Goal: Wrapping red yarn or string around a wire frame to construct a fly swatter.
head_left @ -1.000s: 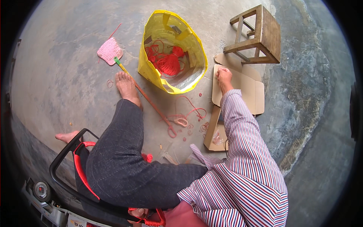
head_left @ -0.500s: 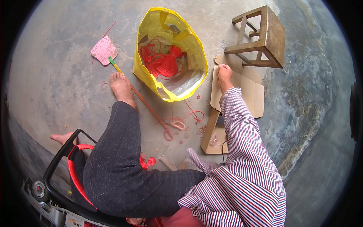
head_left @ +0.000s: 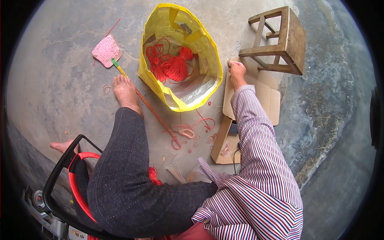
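My right hand (head_left: pixel 237 70) reaches over the upper part of an open cardboard box (head_left: pixel 269 100). Its fingers are closed at the flap's far left corner, beside a small brown round spot. Whatever they pinch is too small to make out. Left of this hand stands a yellow bag (head_left: pixel 145 60) with a silvery lining, open at the top. Bundles of red cord (head_left: pixel 176 69) lie inside it. My left hand is out of view.
A wooden stool (head_left: pixel 294 44) stands beyond the box. A pink fly swatter (head_left: pixel 107 52) lies by my foot (head_left: pixel 126 94). Scissors (head_left: pixel 176 143), red cord scraps (head_left: pixel 206 124) and more red cord (head_left: pixel 154 176) are on the floor. A black-framed chair arm (head_left: pixel 50 180) is lower left.
My right hand has moved slightly farther away, up to the corner of the cardboard flap. A bit of skin at the bottom edge has nearly gone from view. The view has shifted slightly.
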